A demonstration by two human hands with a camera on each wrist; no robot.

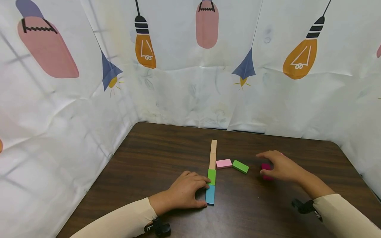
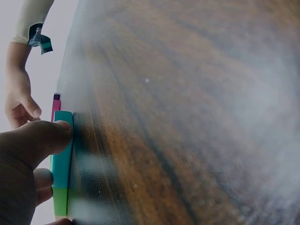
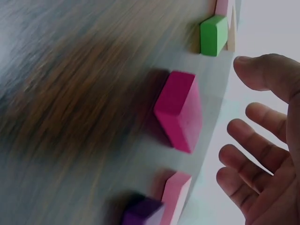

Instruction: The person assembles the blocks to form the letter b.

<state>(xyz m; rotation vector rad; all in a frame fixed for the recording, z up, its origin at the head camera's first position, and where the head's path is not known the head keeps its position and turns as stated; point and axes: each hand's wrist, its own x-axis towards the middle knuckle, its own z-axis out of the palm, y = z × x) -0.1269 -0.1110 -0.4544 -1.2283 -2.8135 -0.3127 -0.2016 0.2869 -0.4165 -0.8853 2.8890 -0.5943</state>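
Observation:
My left hand (image 1: pixel 186 190) touches a row of flat wooden blocks. Its thumb lies by the near end of the blue block (image 1: pixel 210 195), and its fingertips rest along the green block (image 1: pixel 212 176). Beyond these, the row continues in tan blocks (image 1: pixel 213 155). In the left wrist view, the thumb is on the blue block (image 2: pixel 62 164). Over to the right, my right hand (image 1: pixel 281 166) hovers beside a magenta block (image 3: pixel 180 110). Its fingers are spread and loosely bent, with nothing held. The right hand partly hides the magenta block in the head view.
A pink block (image 1: pixel 224 164) angles off the row, and a loose green block (image 1: pixel 240 166) lies by its right end. In the right wrist view, a light pink block (image 3: pixel 175 199) and a purple block (image 3: pixel 143 212) lie past the magenta one. A patterned curtain (image 1: pixel 184 89) hangs behind the table.

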